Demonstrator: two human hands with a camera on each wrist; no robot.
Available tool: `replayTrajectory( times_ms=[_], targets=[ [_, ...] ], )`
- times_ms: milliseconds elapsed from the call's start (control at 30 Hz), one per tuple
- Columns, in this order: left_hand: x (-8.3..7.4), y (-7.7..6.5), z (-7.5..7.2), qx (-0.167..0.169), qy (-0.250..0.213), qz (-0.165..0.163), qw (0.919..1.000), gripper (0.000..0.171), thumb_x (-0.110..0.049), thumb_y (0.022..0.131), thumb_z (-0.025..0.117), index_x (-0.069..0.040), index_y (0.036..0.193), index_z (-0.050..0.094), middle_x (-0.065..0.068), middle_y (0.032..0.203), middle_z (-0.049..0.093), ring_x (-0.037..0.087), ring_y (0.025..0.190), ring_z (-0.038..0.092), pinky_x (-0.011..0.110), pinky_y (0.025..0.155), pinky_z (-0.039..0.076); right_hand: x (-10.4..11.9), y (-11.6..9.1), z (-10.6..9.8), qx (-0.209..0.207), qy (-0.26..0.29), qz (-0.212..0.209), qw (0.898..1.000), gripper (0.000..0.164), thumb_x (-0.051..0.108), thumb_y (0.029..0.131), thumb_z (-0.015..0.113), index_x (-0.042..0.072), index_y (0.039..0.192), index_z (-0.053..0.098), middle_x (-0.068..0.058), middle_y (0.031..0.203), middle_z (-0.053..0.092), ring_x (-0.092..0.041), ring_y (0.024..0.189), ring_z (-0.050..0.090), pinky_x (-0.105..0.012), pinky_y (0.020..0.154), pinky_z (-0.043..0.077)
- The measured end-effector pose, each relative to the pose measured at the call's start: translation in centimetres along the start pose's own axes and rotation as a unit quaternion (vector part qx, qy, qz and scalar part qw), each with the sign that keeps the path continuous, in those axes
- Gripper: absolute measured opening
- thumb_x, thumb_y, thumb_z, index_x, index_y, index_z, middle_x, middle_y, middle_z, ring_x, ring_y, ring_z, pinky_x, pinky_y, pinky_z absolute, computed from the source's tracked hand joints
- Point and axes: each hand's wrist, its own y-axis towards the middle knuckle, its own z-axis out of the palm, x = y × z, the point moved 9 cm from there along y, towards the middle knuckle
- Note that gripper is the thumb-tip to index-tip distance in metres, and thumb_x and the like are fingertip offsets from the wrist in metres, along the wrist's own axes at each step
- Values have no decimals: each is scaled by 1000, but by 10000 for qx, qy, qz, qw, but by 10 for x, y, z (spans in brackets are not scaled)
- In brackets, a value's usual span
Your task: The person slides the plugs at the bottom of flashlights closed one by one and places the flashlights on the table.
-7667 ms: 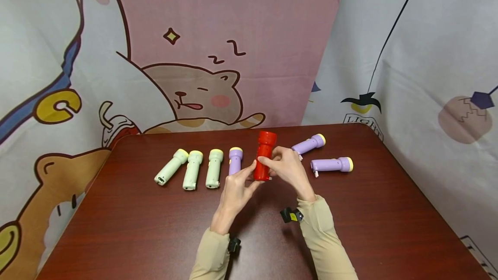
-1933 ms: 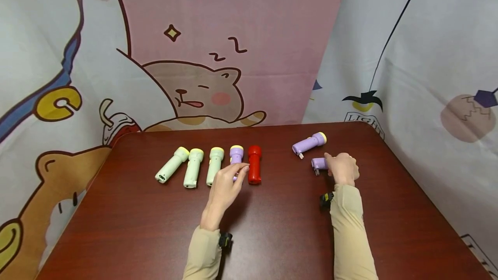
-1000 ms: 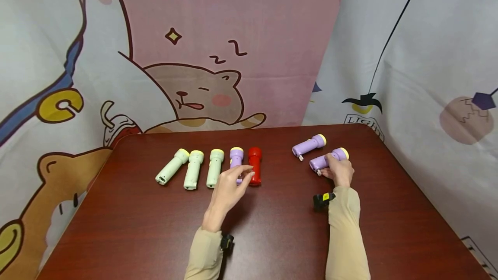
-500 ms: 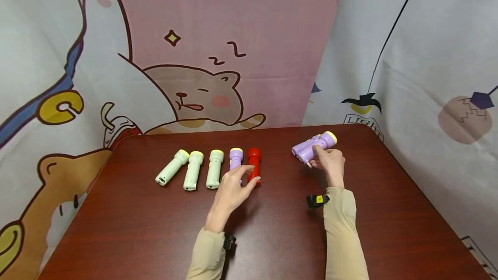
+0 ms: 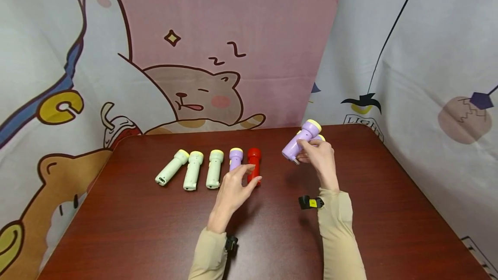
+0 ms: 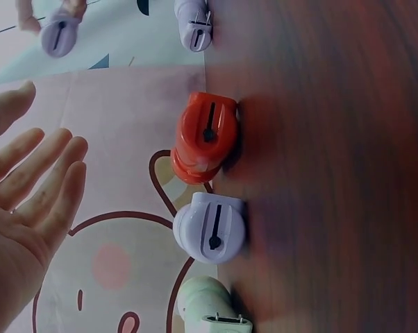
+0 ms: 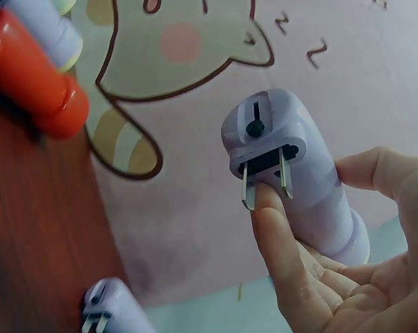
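Observation:
A purple flashlight [image 5: 298,141] with a yellow rim is raised off the table, pinched between the thumb and fingers of my right hand [image 5: 322,159]. In the right wrist view two metal plug prongs stick out from the tail of this flashlight [image 7: 310,177], near a fingertip. Behind it, another purple flashlight [image 7: 122,306] lies on the table, mostly hidden in the head view. My left hand [image 5: 234,185] hovers with relaxed fingers and holds nothing. Just beyond it are a red flashlight [image 5: 254,157] and a purple flashlight [image 6: 210,229], both partly covered by the hand in the head view.
Left of those two, a green flashlight [image 5: 215,170], a second green flashlight [image 5: 193,171] and a slanted green flashlight [image 5: 172,168] lie along the row. The brown table [image 5: 155,232] ends at a printed cloth backdrop [image 5: 288,46].
Both hands held the red flashlight earliest; it now lies in the row. My right hand has gripped the nearer right-hand purple flashlight, raised it and carried it leftward. The left hand's fingers have spread slightly.

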Motion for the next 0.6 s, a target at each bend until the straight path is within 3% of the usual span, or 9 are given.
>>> replayTrajectory(
  times_ms=[400, 600],
  targets=[
    [-6, 2, -3, -246, -149, 224, 9993, 39, -20, 77, 79, -5, 110, 64, 8, 94, 72, 16, 85, 69, 29, 76, 56, 17, -19, 28, 620, -428, -204, 9969, 39, 24, 87, 64, -10, 105, 60, -11, 72, 71, -10, 57, 68, -35, 66, 59],
    [-8, 3, -1, -269, -117, 205, 9994, 43, -22, 77, 79, -4, 113, 63, 7, 97, 70, 16, 87, 68, 29, 77, 56, 17, -24, 40, 781, -609, -198, 9949, 38, 26, 86, 64, -8, 103, 62, -17, 74, 71, -22, 63, 71, -34, 64, 59]
  ],
)
